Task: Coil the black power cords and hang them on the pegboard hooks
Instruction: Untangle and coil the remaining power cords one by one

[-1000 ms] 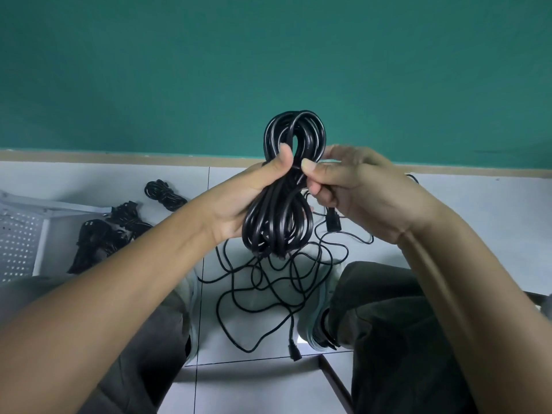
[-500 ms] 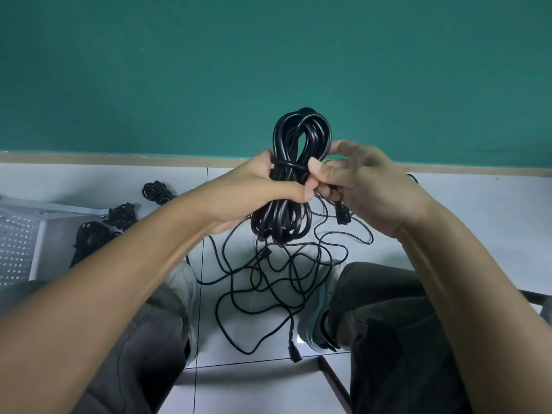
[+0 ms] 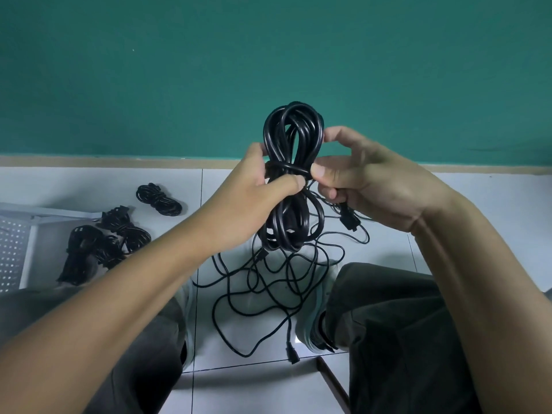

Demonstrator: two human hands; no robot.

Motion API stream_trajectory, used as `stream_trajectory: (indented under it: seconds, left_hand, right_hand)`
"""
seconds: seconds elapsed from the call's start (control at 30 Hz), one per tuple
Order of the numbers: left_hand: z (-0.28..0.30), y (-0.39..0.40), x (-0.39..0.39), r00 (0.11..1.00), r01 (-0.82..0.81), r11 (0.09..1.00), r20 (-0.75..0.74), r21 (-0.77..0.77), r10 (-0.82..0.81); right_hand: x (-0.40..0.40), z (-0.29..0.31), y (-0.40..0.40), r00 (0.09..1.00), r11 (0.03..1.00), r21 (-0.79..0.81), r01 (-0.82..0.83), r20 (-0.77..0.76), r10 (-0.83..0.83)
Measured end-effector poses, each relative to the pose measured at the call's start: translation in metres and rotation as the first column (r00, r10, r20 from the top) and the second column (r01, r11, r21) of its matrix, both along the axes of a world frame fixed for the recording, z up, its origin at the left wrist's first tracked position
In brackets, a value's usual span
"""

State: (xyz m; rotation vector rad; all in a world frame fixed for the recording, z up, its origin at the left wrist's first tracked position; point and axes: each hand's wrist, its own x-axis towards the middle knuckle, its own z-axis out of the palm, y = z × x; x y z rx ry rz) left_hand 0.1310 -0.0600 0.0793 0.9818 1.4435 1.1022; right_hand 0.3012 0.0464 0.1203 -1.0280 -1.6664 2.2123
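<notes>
A coiled black power cord (image 3: 291,135) is held upright in front of the green wall. My left hand (image 3: 257,189) grips the coil round its middle, thumb across the front. My right hand (image 3: 367,174) pinches the cord's free end where one turn wraps across the coil's waist, and the plug (image 3: 350,220) hangs below that hand. A loose tangle of thin black cord (image 3: 268,282) lies on the white floor tiles between my feet. Three coiled cords lie on the floor at the left (image 3: 158,198) (image 3: 125,228) (image 3: 83,252). The white pegboard (image 3: 12,249) shows at the left edge.
My knees in dark trousers and pale shoes (image 3: 313,321) frame the tangle. A beige skirting strip (image 3: 119,161) runs along the foot of the green wall. A dark brown bar (image 3: 331,380) lies on the tiles near my right leg.
The coil has turned in my left hand and a turn of cord now runs across its waist. My right hand moved a little right and up, with the plug hanging below it.
</notes>
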Motion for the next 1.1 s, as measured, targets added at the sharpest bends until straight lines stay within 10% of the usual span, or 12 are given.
stream_trajectory:
  seconds: [0.33,0.57,1.1]
  left_hand:
    - [0.017,-0.009,0.003,0.935,0.033,0.999,0.355,-0.003,-0.030]
    - [0.002,-0.008,-0.021,0.950,0.307,0.952,0.052,0.001,-0.307]
    - [0.002,0.008,-0.012,0.998,0.056,0.978,0.012,0.202,-0.060]
  right_hand:
    - [0.000,-0.001,-0.004,0.994,0.996,0.083,0.036,-0.111,-0.026]
    - [-0.014,-0.013,-0.021,0.984,0.901,0.400,0.167,-0.017,-0.175]
    - [-0.027,-0.015,-0.036,0.990,0.878,0.477,0.042,0.097,-0.100]
